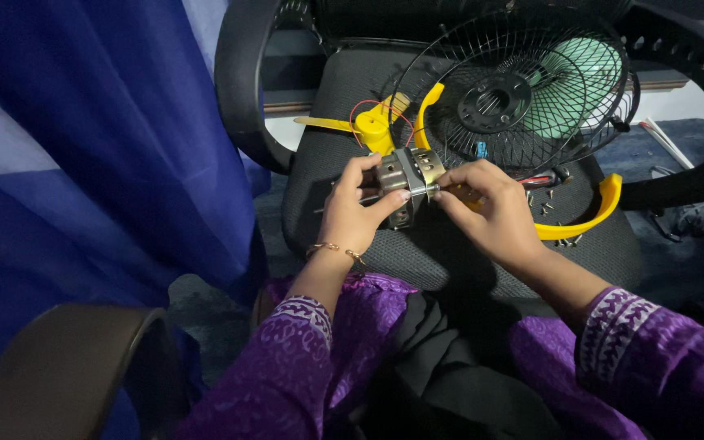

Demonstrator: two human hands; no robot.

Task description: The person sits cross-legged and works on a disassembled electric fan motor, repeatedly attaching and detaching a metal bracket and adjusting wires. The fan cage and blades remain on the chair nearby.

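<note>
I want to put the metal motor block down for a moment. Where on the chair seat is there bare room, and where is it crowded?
The chair seat is bare left of the left hand, below the yellow fan blade, and along its front edge under both hands. It is crowded to the right: wire fan guard, yellow ring and loose screws beside the right hand.

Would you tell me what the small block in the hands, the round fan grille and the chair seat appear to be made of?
Block: apparently bare metal, grey and shiny, with bright glints on its flat faces.
Fan grille: probably thin steel wire with a dark coating; fine spokes, slight sheen.
Chair seat: seemingly dark woven mesh fabric, matte, with a visible fine weave.
</note>
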